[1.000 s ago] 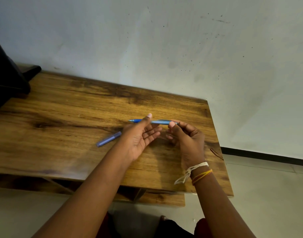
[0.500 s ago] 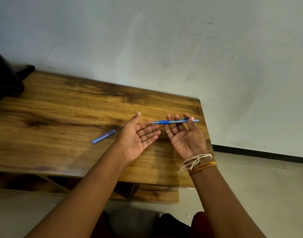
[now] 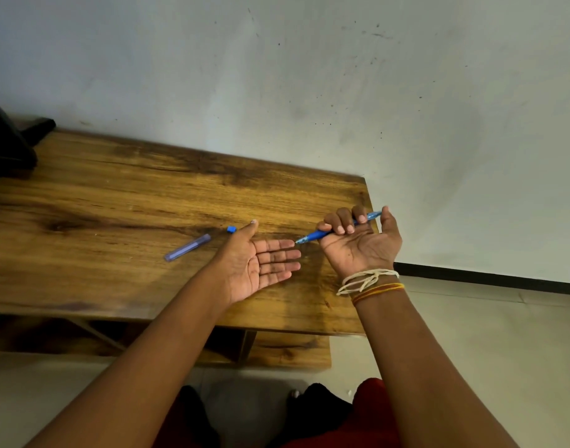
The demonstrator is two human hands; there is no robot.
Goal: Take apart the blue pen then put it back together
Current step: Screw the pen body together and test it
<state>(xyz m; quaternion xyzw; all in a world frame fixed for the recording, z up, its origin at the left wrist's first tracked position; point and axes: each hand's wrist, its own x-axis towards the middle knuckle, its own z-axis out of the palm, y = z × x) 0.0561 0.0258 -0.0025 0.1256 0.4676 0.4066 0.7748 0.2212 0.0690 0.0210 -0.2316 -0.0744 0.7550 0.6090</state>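
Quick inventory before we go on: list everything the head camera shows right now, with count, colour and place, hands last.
pen body: 1, blue, held in the right hand, tip pointing toward the left palm
pen cap: 1, translucent purple-blue, lying on the table left of the left hand
small piece: 1, blue, on the table by the left thumb
table: 1, brown wood, against the wall
dark object: 1, black, far left edge
wrist threads: several, white and orange, right wrist
left hand: open, palm up, empty
right hand: grip closed on the pen body

One blue pen, one pen cap, one small blue piece, two hands, one table.
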